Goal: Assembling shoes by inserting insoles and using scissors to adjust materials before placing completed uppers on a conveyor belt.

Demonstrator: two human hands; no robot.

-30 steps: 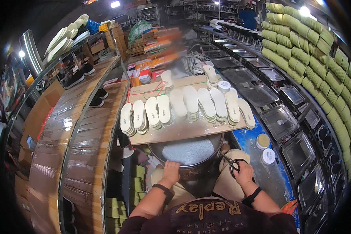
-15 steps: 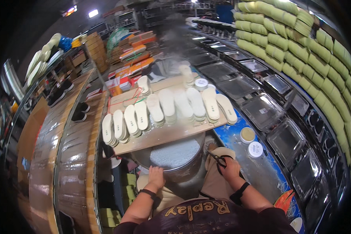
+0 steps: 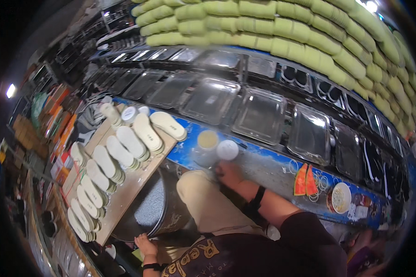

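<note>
My right hand [image 3: 228,172] rests on the blue ledge [image 3: 272,161], just below a round white lid [image 3: 227,149] and an open jar of yellowish paste [image 3: 208,140]. Its fingers are curled and blurred, so I cannot make out whether it holds anything. My left hand [image 3: 146,243] grips the near rim of a grey metal drum [image 3: 148,208] that stands in front of my knee. A wooden board [image 3: 129,184] leans over the drum and carries several stacks of white insoles [image 3: 125,145].
Shiny metal trays [image 3: 208,99] line a conveyor behind the ledge, and rows of green soles [image 3: 309,32] are stacked above it. Two orange pieces [image 3: 305,180], loose rubber bands and a small white bowl [image 3: 341,197] lie on the ledge to the right.
The view has swung to the right. My right hand left the drum's rim and reached out to the blue ledge by the jar and lid. My left hand stayed on the drum.
</note>
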